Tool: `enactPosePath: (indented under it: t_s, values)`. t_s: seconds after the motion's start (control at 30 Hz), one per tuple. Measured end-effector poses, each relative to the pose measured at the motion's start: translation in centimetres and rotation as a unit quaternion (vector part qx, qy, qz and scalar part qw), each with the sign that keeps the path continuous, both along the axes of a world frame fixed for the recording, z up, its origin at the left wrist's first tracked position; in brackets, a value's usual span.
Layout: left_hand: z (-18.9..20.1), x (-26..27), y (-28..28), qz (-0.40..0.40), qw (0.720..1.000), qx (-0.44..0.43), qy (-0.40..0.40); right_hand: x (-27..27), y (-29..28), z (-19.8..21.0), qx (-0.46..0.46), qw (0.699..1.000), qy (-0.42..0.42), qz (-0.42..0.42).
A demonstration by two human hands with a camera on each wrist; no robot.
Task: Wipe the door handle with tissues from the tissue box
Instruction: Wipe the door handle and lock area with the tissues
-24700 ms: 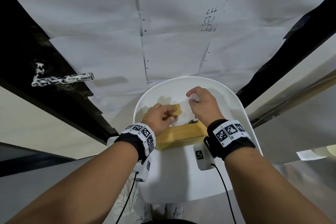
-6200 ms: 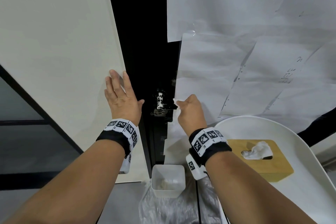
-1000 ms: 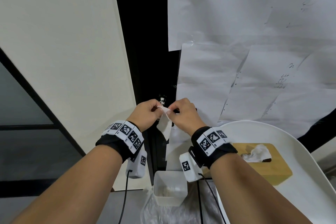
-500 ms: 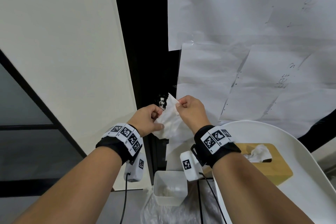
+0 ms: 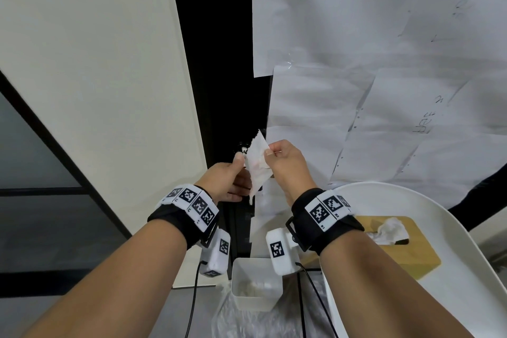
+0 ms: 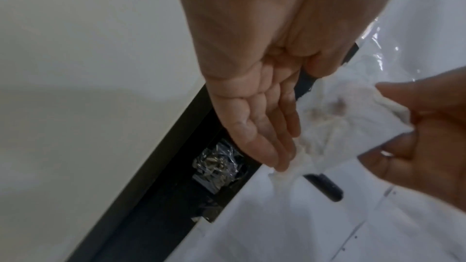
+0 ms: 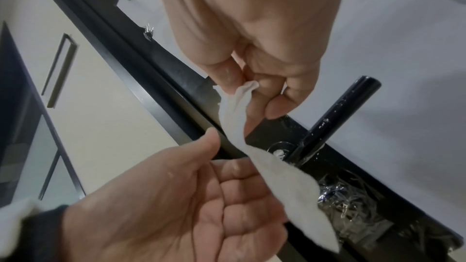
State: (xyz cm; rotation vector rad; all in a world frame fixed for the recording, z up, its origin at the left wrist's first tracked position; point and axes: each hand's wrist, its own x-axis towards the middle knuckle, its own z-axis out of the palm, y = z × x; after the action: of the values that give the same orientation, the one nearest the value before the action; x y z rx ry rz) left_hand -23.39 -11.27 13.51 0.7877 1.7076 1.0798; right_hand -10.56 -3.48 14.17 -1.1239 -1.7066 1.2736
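Note:
My right hand (image 5: 284, 160) pinches the top of a white tissue (image 5: 256, 166) between thumb and forefinger, seen close in the right wrist view (image 7: 248, 89). The tissue (image 6: 335, 127) hangs down and carries a faint brownish stain. My left hand (image 5: 233, 177) lies beside and under it with straight fingers (image 6: 267, 136) touching the sheet and the thumb up. The black bar door handle (image 7: 335, 119) juts from the dark door edge just behind the tissue, flecked with white bits. The wooden tissue box (image 5: 411, 254) sits at the lower right with a tissue poking out.
The box stands on a white curved seat (image 5: 466, 241). A small white bin (image 5: 255, 287) with used tissues sits on clear plastic below my hands. Paper sheets (image 5: 370, 63) cover the door on the right; a cream wall panel (image 5: 96, 63) is on the left.
A second ago both hands pinched the tissue and pulled it open. Now my left hand has let go and lies flat against the sheet, which hangs from my right hand.

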Motion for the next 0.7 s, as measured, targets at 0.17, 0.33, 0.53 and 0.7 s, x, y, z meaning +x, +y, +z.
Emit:
enactPosePath:
  t_s: [0.17, 0.33, 0.53, 0.7]
  values:
    - [0.3, 0.4, 0.1, 0.042, 0.995, 0.080, -0.048, 0.2, -0.2, -0.1, -0.018, 1.000, -0.023, -0.007]
    - [0.7, -0.2, 0.1, 0.049, 0.995, 0.085, 0.000, 0.8, -0.4, -0.2, -0.035, 0.999, -0.036, -0.017]
    - [1.7, -0.3, -0.3, -0.042, 0.995, 0.086, -0.015, 0.8, -0.8, 0.4, -0.126, 0.986, -0.015, 0.105]
    - [2.2, -0.8, -0.6, -0.083, 0.993, 0.078, 0.030, 0.8, -1.0, 0.1, -0.120, 0.981, -0.001, 0.152]
